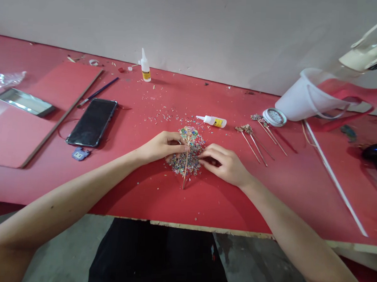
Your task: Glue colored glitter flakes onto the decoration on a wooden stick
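My left hand (163,144) pinches a thin gold hair stick (186,168) just below its round, colourfully jewelled head (189,134). The stick lies over a small heap of mixed tiny stones (187,158) on the red table (173,199). My right hand (225,163) rests on the right edge of that heap, its fingertips pinched together on the stones; what is between them is too small to name. A small glue bottle (212,121) lies on its side just behind the heap.
Several more gold sticks (254,138) lie to the right, by a round tin (274,117) and a tipped white bucket (301,96). A phone (92,121), a red board (35,112), a metal tray (24,101) and an upright glue bottle (145,67) stand left and behind.
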A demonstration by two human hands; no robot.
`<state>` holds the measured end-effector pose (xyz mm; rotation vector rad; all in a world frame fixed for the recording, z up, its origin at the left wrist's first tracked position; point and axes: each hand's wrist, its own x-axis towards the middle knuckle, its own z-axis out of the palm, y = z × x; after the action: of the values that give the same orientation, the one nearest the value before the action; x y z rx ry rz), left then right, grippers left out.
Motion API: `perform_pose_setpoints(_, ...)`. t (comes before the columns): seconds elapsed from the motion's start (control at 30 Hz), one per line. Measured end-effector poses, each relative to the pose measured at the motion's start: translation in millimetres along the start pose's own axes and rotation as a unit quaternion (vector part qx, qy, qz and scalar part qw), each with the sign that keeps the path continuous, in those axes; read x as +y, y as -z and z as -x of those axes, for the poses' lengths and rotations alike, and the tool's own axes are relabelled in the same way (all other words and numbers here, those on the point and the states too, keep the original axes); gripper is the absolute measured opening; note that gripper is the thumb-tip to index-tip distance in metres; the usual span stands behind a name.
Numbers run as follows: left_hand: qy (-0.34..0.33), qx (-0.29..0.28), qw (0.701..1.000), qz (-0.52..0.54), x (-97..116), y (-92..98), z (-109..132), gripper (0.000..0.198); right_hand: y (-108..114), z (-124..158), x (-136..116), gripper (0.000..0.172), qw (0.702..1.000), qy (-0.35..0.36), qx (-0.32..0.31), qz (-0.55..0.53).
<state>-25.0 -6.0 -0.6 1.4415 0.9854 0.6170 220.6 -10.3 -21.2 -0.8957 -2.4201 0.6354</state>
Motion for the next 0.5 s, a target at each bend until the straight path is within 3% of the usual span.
perform_pose_setpoints(0.13,-0.005,0.0,1.0,0.003,0.0,-0.3,0.6,0.019,-0.6,-0.1,1.9,0.008,0.998,-0.039,0.052,0.011)
perform_pose_setpoints(0.3,-0.006,-0.001,1.0,0.002,-2.4,0.4,-0.6,0.02,-0.9,-0.3,3.2,0.008,1.0,-0.015,0.019,0.008)
perform_pose_setpoints(0.5,-0.002,0.001,1.0,0.012,-1.5,0.2,-0.5,0.019,1.1,-0.7,4.4,0.007,0.998,-0.026,0.048,0.001)
